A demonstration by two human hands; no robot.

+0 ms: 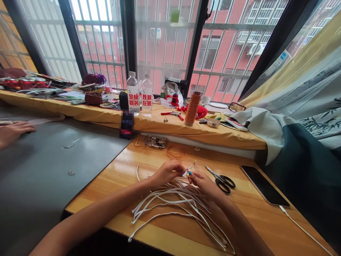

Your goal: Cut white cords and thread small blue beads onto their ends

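My left hand and my right hand meet above the wooden table, fingertips almost touching. Between them a small white tuft of cord ends shows, with a bit of orange thread around it. The thumb and fingers of my right hand are closed on the tuft; a blue nail and a small yellowish piece show there. My left fingers are pinched together at the tuft's other side, and what they grip is too small to tell. Below, a bundle of long white cords fans out over the table towards me.
Black-handled scissors lie open right of my hands, then a charging phone. Behind are an orange thread coil and a clear box of small parts. The cluttered sill holds an orange thread cone and bottles. Another person's hand rests at left.
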